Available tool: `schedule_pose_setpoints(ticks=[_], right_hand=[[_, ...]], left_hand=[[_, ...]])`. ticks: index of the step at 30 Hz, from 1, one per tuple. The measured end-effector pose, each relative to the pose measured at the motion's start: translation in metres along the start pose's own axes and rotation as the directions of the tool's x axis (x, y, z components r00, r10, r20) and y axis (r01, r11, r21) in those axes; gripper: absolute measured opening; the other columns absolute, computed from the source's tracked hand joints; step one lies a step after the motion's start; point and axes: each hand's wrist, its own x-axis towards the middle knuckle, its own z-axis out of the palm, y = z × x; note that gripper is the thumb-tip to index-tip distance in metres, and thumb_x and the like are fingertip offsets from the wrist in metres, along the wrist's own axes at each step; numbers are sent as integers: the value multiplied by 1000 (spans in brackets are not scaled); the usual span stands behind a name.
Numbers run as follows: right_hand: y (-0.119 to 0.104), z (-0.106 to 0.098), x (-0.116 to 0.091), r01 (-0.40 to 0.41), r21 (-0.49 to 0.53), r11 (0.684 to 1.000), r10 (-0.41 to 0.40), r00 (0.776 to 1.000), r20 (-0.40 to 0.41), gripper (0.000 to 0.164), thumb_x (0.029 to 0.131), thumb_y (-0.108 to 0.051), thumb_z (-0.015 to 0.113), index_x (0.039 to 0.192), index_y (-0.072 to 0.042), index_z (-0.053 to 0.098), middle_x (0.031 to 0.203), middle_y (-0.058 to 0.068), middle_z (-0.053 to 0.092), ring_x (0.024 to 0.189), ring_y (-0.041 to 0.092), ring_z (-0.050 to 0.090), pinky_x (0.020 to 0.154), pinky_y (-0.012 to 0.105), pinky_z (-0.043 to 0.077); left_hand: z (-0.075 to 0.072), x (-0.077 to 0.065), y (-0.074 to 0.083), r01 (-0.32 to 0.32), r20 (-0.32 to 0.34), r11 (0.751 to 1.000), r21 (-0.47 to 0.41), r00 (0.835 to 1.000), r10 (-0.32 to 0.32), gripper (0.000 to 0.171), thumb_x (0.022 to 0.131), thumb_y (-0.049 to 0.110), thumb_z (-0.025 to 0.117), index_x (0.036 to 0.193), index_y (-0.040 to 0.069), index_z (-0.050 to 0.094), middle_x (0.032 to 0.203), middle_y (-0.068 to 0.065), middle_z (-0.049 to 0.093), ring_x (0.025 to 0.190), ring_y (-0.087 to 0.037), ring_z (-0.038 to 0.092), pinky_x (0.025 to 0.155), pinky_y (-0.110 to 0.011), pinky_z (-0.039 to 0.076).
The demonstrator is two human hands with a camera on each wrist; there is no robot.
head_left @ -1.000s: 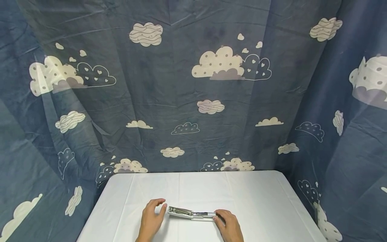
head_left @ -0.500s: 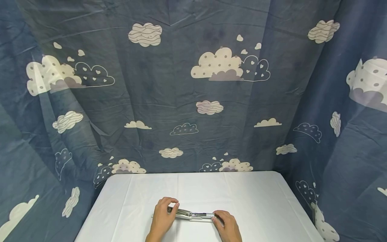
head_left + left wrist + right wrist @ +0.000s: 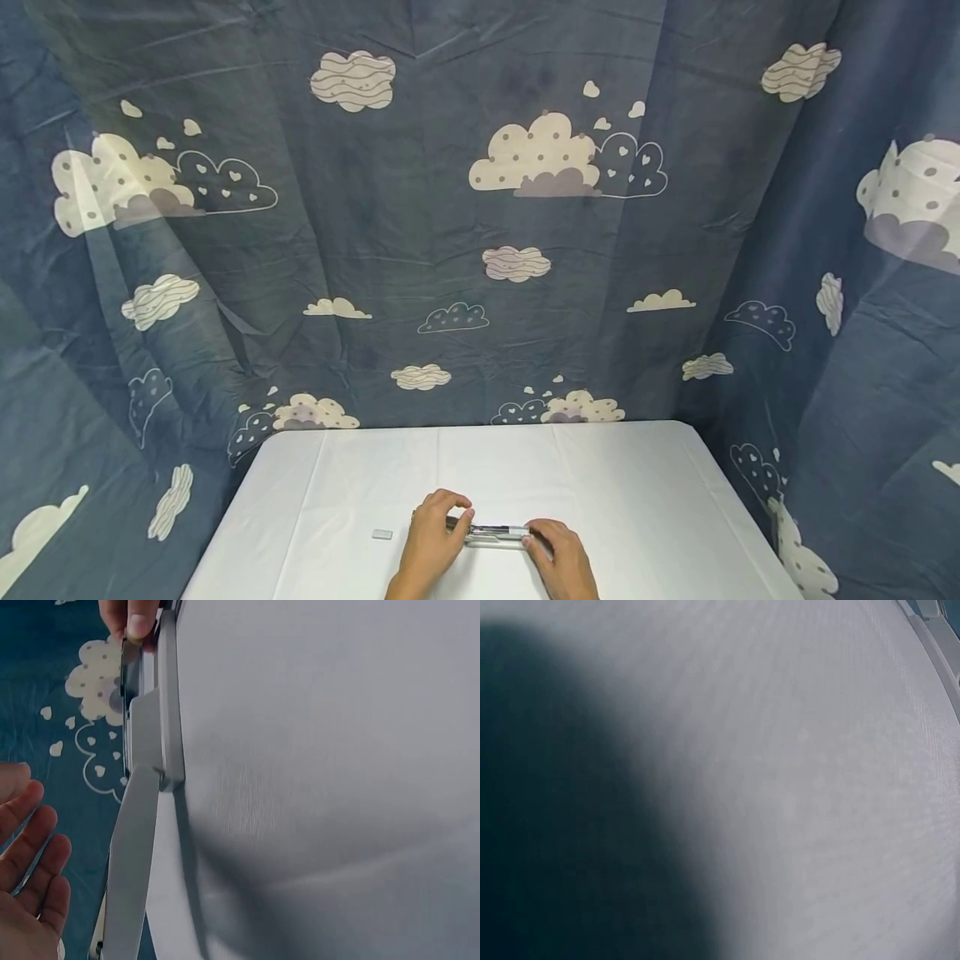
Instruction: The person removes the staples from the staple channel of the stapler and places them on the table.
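Note:
A white stapler (image 3: 495,537) lies folded wide open above the tabletop, its metal staple channel showing. My right hand (image 3: 562,554) pinches its right end between thumb and fingers. Around the stapler's left, raised part, my left hand (image 3: 435,537) reaches with thumb and index finger apart, hiding much of that part. From the left wrist view, the left hand (image 3: 30,877) has its fingers loosely bent, with a gap to the stapler's long cover (image 3: 131,862). A small grey strip (image 3: 382,534), perhaps staples, lies left of the left hand. In the right wrist view, the hand is not recognisable.
The table (image 3: 337,475) has a white cover with fold lines and rounded far corners. A dark blue curtain (image 3: 420,208) with cloud prints hangs behind it and along both sides.
My left hand has moved right along the stapler, covering its left part and uncovering the small grey strip. The right hand keeps its hold on the right end.

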Motion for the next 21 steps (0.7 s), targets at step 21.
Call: schedule_pose_setpoints(ticks=[21], right_hand=[[1,3,-1,51,3,999,-51,998,-42,21,89,-39,68,108,-31,68,114,-12,69,111,16,63,101,45,46]], left_hand=[[34,-5,5,-48,131,999,-17,990,50,4,83,30,75,84,30,72,92,15,67,93,-8,63,85,-36,54]])
